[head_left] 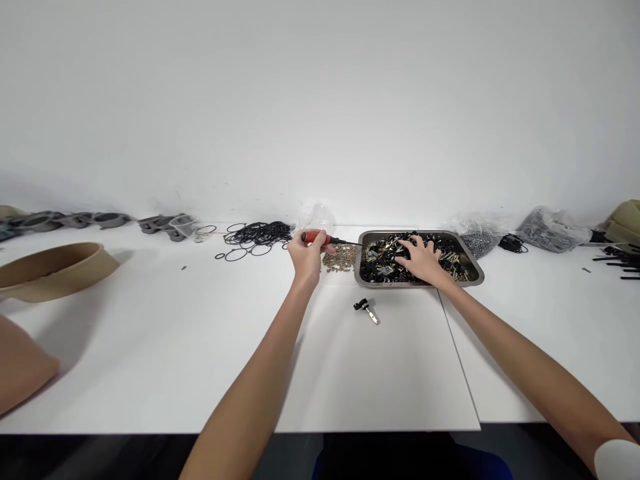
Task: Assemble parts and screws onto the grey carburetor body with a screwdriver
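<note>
My left hand [306, 257] is closed around the red handle of a screwdriver [315, 237], whose dark shaft points right, over the left side of a metal tray [420, 285]. Many small black and brass-coloured parts [375, 267] fill the tray. Over them my right hand [423, 260] lies with its fingers spread, touching the pile; whether anything is under its fingertips is hidden. On the table in front of the tray lies a key-like part [367, 311] with a black head and a metal shank. A heap of small brass pieces [340, 259] sits beside my left hand.
Black rubber rings [260, 235] lie in a tangle behind and left of my left hand. A large tan ring-shaped piece [55, 270] stands at the left. Clear bags of small parts [550, 229] and black sticks [623, 260] are at the right. A white wall closes off the back.
</note>
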Available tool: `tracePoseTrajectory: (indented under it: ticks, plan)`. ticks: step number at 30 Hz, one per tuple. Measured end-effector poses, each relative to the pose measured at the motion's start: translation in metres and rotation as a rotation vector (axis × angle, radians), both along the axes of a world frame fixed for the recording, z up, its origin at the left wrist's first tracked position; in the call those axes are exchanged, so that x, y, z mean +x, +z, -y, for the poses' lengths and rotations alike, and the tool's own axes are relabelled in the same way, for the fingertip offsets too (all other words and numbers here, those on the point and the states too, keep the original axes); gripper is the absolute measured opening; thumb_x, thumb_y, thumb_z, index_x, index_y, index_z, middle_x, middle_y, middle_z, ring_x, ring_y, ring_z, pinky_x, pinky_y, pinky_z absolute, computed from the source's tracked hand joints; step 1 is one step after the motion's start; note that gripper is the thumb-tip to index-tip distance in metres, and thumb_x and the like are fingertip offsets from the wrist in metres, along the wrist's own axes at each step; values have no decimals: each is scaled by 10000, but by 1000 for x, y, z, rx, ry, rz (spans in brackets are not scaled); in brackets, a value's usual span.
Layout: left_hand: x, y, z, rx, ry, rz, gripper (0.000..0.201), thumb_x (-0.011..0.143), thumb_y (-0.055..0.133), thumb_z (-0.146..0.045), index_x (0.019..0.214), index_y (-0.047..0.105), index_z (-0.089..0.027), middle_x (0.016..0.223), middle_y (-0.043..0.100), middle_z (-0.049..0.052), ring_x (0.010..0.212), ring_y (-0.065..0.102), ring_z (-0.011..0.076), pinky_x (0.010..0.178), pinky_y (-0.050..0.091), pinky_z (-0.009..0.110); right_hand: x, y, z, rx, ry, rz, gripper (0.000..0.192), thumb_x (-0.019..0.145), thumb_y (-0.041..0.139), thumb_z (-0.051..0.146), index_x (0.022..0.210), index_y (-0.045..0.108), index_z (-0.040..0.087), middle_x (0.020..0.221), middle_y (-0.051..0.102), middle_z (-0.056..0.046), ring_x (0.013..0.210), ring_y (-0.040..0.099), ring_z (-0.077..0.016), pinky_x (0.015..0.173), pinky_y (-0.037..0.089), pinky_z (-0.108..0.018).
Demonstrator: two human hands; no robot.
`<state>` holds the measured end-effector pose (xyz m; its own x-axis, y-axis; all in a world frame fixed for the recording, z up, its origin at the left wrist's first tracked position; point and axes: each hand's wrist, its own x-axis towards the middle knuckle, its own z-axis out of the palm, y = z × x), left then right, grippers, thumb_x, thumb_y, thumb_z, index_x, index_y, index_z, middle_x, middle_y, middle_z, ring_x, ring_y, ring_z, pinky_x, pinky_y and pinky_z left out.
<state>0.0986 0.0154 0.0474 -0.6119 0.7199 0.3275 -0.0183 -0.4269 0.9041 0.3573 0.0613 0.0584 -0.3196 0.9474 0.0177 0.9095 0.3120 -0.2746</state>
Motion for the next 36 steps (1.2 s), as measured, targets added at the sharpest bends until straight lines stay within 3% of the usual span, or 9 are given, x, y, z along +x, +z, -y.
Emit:
tracePoseTrajectory:
  ticks: [6, 12, 16, 20, 25, 29, 31, 33, 36]
  plan:
    - [-3, 0, 1, -11, 15, 27, 249, 714, 741, -335, 812, 565, -188, 647, 638, -10, 430, 583, 130, 498, 552, 299, -3, 0, -6, 28, -31, -14, 539, 925, 562, 301, 1461, 521, 260, 1558, 403, -177, 1339, 452, -486, 1053, 382, -672]
    - [-3, 5, 3, -1, 1, 114, 257, 700, 744, -308, 801, 546, -179, 653, 640, -3, 416, 583, 139, 488, 542, 307, 7, 1, -22, 21, 17, -221, 376, 821, 656, 221, 1196, 676, 242, 1323, 538, -100, 1235, 541, -343, 1016, 458, -474]
    - [-5, 10, 4, 0, 10, 182, 257, 699, 743, -293, 794, 535, -175, 638, 627, -5, 411, 576, 136, 485, 544, 307, 7, 3, -32, 83, 44, -352, 263, 788, 638, 180, 1038, 714, 214, 1232, 611, -98, 1185, 583, -293, 1039, 449, -443]
    - [-6, 11, 5, 5, 6, 211, 257, 689, 744, -295, 790, 542, -173, 617, 613, -17, 416, 571, 130, 481, 547, 301, -1, 12, -39, 128, 100, -449, 298, 781, 586, 158, 1052, 700, 209, 1198, 661, -100, 1139, 602, -269, 1013, 465, -425]
    - [-6, 11, 6, 24, -12, 221, 267, 660, 752, -301, 773, 545, -174, 599, 624, -14, 397, 572, 140, 453, 538, 301, -21, 30, -44, 127, 236, -410, 415, 810, 567, 173, 1207, 679, 218, 1252, 628, -115, 1165, 595, -278, 1024, 474, -429]
    - [-7, 10, 6, 12, -13, 230, 288, 651, 763, -318, 763, 535, -182, 587, 617, -15, 385, 570, 150, 426, 519, 299, -31, 30, -47, 55, 308, -258, 543, 838, 590, 215, 1381, 599, 211, 1363, 569, -154, 1199, 602, -307, 1050, 483, -451]
    - [-7, 9, 6, 13, -23, 228, 301, 661, 770, -340, 765, 536, -183, 583, 605, -19, 388, 567, 147, 427, 515, 297, -32, 22, -49, 63, 246, -174, 573, 881, 587, 323, 1438, 556, 190, 1438, 522, -198, 1270, 561, -373, 1081, 455, -506]
    - [-8, 7, 7, 19, -44, 215, 303, 670, 773, -350, 772, 544, -180, 600, 612, -12, 399, 572, 143, 438, 519, 297, -32, 12, -51, 89, 88, -89, 624, 917, 562, 461, 1477, 525, 186, 1481, 499, -240, 1317, 505, -468, 1069, 432, -601]
    - [-7, 7, 9, 27, -61, 201, 281, 677, 767, -331, 773, 553, -176, 610, 623, -3, 403, 576, 145, 447, 522, 302, -32, -1, -48, 57, -24, -7, 679, 964, 466, 530, 1516, 482, 135, 1533, 463, -278, 1374, 439, -520, 1075, 399, -655]
